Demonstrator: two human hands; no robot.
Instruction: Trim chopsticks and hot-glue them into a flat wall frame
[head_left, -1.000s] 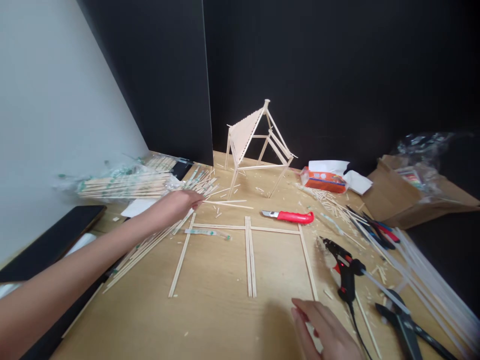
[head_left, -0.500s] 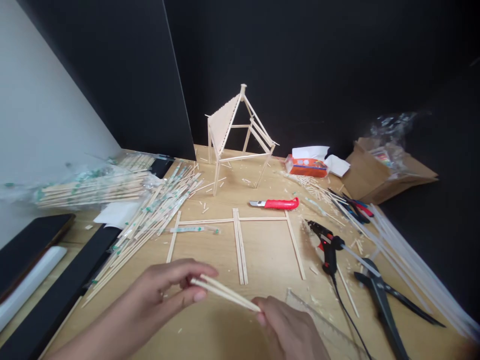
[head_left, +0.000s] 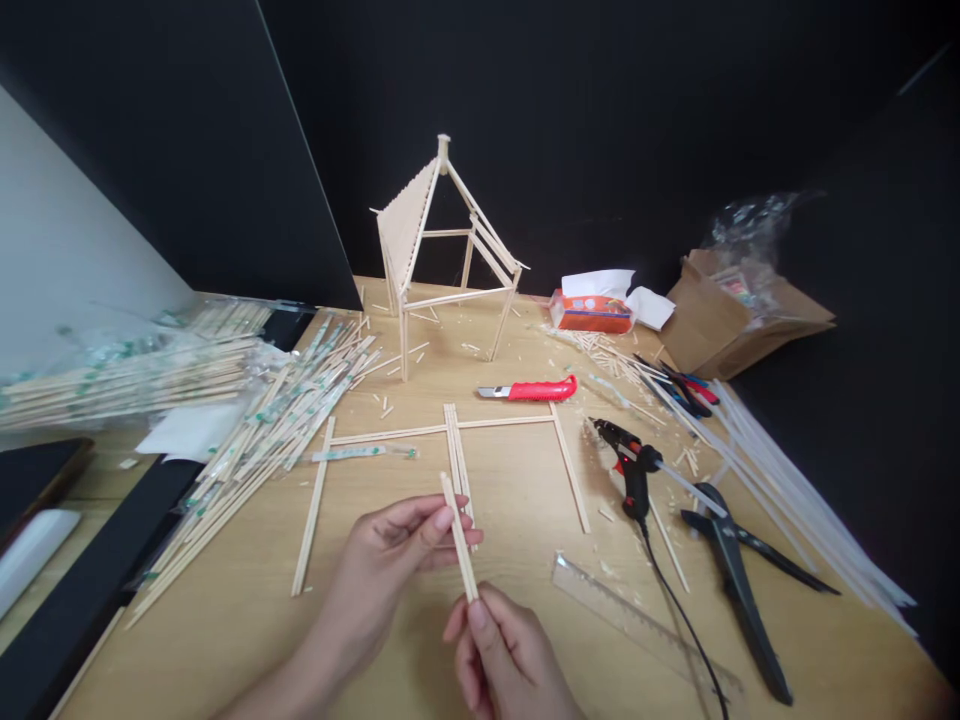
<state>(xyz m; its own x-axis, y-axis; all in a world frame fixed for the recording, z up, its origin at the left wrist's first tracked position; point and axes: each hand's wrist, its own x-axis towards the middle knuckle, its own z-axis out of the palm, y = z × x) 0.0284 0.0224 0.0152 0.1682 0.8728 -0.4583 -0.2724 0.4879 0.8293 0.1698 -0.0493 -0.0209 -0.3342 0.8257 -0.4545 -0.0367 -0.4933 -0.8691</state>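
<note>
A short pair of wooden sticks (head_left: 460,545) stands nearly upright between my hands, side by side. My left hand (head_left: 409,540) pinches it near the upper end with thumb and fingers. Its lower end is gripped by my right hand (head_left: 499,640). Behind them on the wooden table (head_left: 517,500) lies a flat layout of sticks: a long crossbar (head_left: 506,421), a left upright (head_left: 313,510), a right upright (head_left: 571,470) and middle sticks (head_left: 455,440), partly hidden by my left hand. Farther back stands a stick house frame (head_left: 406,225) with one roof side covered.
A red utility knife (head_left: 544,389) lies behind the layout. To the right are a glue gun (head_left: 636,480), a clear ruler (head_left: 622,610), cutters (head_left: 739,580), glue sticks (head_left: 795,480), a tissue pack (head_left: 596,313) and a paper bag (head_left: 720,310). Wrapped chopsticks (head_left: 255,430) cover the left.
The sticks in my hands have turned from slanting sideways to nearly upright. My left hand has closed on their upper part, and my hands are closer together. The view has shifted right.
</note>
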